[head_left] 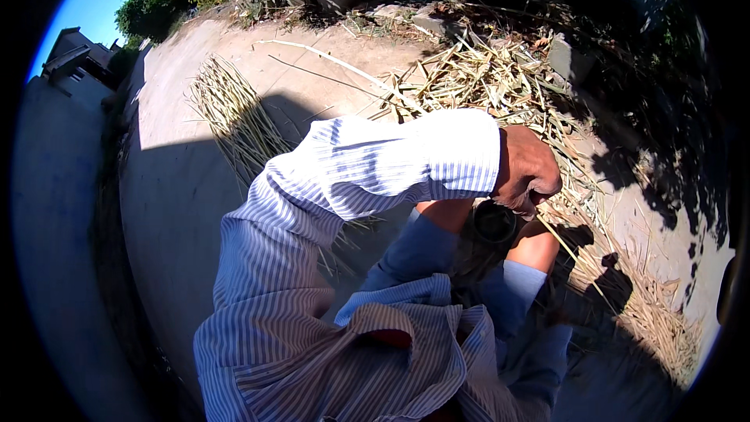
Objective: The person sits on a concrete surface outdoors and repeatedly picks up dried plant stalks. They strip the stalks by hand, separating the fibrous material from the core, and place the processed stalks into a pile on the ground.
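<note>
My left arm, in a striped sleeve [375, 156], reaches across to the right, above my knees. At its end my left hand [531, 168] is closed, fingers curled downward. A thin dry stalk [561, 238] runs from beneath its fingers down to the right, and the hand appears to grip it. Between my bare knees sits a dark round object [494, 223], partly hidden by the hand and cuff; its kind is unclear. My right hand does not show; the area by my right sleeve [547, 359] is in deep shadow.
Loose dry stalks and husks [484, 78] lie in a heap ahead, and more straw [656, 328] spreads along my right. A bundle of stalks [234, 105] lies on the concrete at the left. A grey block [570, 59] stands beside the heap, near shaded brush.
</note>
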`<state>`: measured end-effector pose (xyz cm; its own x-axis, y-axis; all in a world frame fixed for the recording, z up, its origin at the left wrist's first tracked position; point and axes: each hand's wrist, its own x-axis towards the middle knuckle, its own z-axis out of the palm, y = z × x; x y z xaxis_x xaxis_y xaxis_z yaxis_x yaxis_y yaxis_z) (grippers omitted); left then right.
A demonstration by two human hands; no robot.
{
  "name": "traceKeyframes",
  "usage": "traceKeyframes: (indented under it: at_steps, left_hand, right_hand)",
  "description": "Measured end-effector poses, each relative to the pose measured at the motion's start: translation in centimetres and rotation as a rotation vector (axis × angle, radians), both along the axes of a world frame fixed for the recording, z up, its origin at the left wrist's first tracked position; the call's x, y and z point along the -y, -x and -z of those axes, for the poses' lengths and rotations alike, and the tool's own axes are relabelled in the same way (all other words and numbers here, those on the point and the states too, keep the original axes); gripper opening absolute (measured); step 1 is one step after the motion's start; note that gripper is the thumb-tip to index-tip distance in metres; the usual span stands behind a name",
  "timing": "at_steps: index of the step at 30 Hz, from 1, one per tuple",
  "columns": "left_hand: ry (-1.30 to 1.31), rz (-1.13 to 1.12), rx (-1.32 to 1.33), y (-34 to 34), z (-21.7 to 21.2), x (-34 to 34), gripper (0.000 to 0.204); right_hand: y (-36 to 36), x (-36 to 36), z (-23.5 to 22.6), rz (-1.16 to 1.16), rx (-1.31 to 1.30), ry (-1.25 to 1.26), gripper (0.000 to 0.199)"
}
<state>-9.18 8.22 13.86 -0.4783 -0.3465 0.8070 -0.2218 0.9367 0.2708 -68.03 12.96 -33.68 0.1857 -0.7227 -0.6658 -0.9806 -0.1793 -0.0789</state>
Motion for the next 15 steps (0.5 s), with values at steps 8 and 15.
traceKeyframes:
  at_steps: [8, 15]
  left_hand:
    - [-0.664, -0.692, 0.901, -16.1, 0.2, -7.4, 0.022]
    - [-1.427, -1.548, 1.194, -31.9, 13.9, -24.6, 0.025]
  right_hand:
    - [-4.9, 2.7, -3.9, -0.106, 0.001, 0.097, 0.035]
    - [-13.3, 3.5, -4.3, 0.052, 0.188, 0.051, 0.037]
